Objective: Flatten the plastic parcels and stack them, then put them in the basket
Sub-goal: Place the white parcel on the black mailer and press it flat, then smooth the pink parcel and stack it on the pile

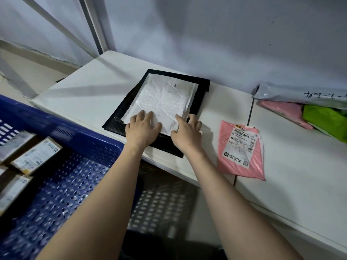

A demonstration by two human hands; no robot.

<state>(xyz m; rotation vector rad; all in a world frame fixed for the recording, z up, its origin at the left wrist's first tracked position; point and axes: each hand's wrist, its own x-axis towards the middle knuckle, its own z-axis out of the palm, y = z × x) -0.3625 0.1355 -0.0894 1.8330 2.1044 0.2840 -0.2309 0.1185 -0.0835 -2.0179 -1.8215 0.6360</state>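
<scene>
On the white table (90,87) against the wall, a black plastic parcel (201,94) lies flat, and a crinkled white parcel (163,98) lies on top of it, leaving a black border showing all round. Both of the person's hands rest at the near edge of the white parcel. The left hand (141,129) lies palm down with its fingers straight and slightly spread, pressing the white plastic against the black one beneath. The right hand (186,133) sits just beside it at the near right corner, fingers extended over the white parcel's edge; whether the thumb pinches that corner I cannot tell.

To the right, apart from the stack, a pink parcel (242,166) with a printed shipping label lies flat on the table. Farther back at the right edge, a grey parcel (293,93) with handwriting overlaps another pink parcel (281,111) and a green parcel (326,121).

At the left, below the table's edge, stands a blue perforated basket (62,184) holding several labelled cardboard boxes (35,156) at its far left.
</scene>
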